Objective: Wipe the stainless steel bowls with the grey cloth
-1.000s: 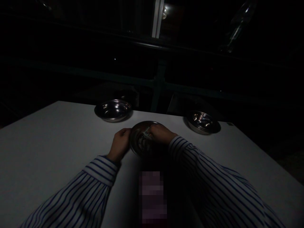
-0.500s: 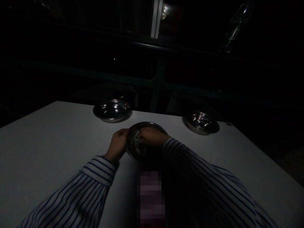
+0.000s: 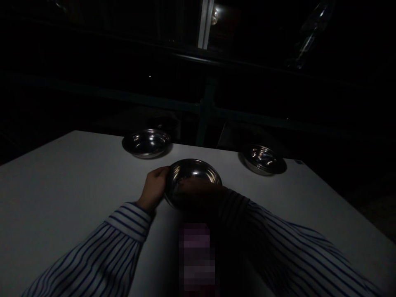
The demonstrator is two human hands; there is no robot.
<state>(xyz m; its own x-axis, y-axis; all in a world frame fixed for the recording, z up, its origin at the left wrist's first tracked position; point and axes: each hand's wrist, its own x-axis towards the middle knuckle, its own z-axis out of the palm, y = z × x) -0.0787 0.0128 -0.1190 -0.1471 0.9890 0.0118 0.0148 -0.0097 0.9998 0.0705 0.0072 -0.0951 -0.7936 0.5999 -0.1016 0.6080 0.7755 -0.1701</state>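
A shiny steel bowl (image 3: 194, 166) stands on the white table in front of me. My left hand (image 3: 155, 185) grips its left rim, fingers closed over the edge. My right hand (image 3: 198, 190) reaches into the bowl, low against the near inner side and in deep shadow. Its fingers look closed around a crumpled pale cloth, which the dark now almost hides. Both wrists come out of striped cuffs.
A second steel bowl (image 3: 146, 143) stands at the table's far left edge, and another steel bowl (image 3: 262, 159) at the far right. The white table (image 3: 83, 185) ends just behind them. Beyond it the room is very dark, with a pale upright post (image 3: 205, 24).
My right hand has moved toward me and slightly right inside the bowl, into shadow, so more of the far inner wall shows. My left hand has kept its grip on the rim.
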